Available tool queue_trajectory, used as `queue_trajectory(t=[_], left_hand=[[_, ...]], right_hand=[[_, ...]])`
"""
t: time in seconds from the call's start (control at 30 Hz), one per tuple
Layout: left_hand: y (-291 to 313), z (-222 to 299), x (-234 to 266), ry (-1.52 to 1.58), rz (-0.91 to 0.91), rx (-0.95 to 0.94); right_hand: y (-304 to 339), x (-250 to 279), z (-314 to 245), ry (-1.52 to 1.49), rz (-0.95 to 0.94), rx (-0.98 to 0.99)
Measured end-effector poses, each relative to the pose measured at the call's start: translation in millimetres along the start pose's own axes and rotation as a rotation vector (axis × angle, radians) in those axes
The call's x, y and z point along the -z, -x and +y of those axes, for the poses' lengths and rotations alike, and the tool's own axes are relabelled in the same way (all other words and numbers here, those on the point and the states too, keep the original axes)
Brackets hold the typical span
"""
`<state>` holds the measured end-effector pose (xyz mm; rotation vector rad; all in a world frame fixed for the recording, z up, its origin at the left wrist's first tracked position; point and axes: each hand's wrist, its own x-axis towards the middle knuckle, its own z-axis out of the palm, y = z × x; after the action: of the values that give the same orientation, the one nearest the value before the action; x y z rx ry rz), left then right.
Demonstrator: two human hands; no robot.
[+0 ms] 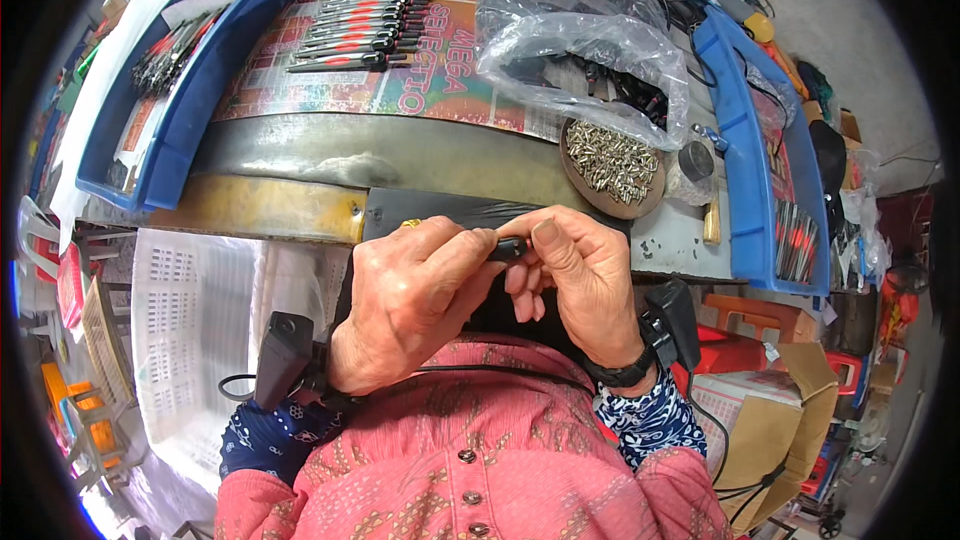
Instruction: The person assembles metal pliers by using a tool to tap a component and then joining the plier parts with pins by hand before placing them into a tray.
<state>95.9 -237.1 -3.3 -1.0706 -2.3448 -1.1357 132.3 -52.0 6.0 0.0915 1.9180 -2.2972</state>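
Observation:
My left hand and my right hand meet at the near edge of the bench. Between their fingertips is a small black rounded piece, like a cap or short grip. The left thumb and fingers pinch one side of it. On its other side my right thumb and forefinger close in, with the remaining fingers curled below. Whatever part of the piece lies inside the fingers is hidden. Just beyond the right hand stands a round dish heaped with small silver metal tips.
Slim red, black and silver pen-like pieces lie in a row on a printed sheet. A clear plastic bag holds black parts. Blue trays flank the bench. A white basket and cardboard box stand below.

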Motion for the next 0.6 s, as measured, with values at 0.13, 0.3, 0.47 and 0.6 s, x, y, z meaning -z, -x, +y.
queue_trajectory(t=[0.13,0.3,0.47,0.6], left_hand=[[1,0,-1,-0.004,0.006,0.006],[1,-1,-7,0.004,0.063,-0.035],[0,-1,-3,0.003,0.018,-0.039],[-5,-1,1,0.009,0.019,-0.037]], right_hand=[[-1,-1,-1,0.040,-0.020,-0.016],[0,-4,-3,0.136,0.011,0.000],[3,-10,-1,0.127,0.098,0.049],[2,-13,-1,0.048,0.094,0.072]])
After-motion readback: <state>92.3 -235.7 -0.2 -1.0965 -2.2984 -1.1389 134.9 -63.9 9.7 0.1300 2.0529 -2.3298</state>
